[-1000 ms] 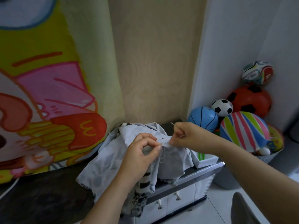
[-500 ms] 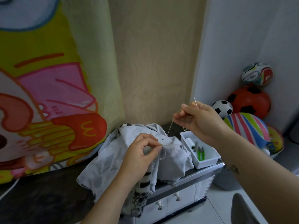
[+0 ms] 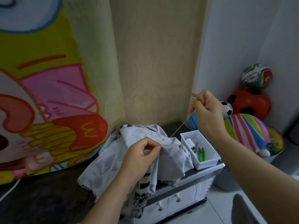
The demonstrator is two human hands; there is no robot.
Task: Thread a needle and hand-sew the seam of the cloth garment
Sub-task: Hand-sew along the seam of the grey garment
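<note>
A pale grey cloth garment (image 3: pixel 171 157) with a dark patterned part lies bunched on the dark cabinet top (image 3: pixel 48 196). My left hand (image 3: pixel 142 157) pinches a fold of the garment near its seam. Raised up and to the right, my right hand (image 3: pixel 206 110) pinches a thin needle (image 3: pixel 204 88) whose tip sticks up above the fingers. A taut pale thread (image 3: pixel 179 128) runs from that hand down to the cloth.
A white tray (image 3: pixel 208 164) holding green-handled snips (image 3: pixel 201 153) and a white spool (image 3: pixel 189 141) stands right of the garment. Several toy balls (image 3: pixel 247 128) are piled in a bin at the right. A cartoon-print curtain (image 3: pixel 48 94) hangs on the left.
My right hand has drawn the needle out of the cloth and risen up and to the right, pulling the thread taut. My left hand has kept its pinch on the garment.
</note>
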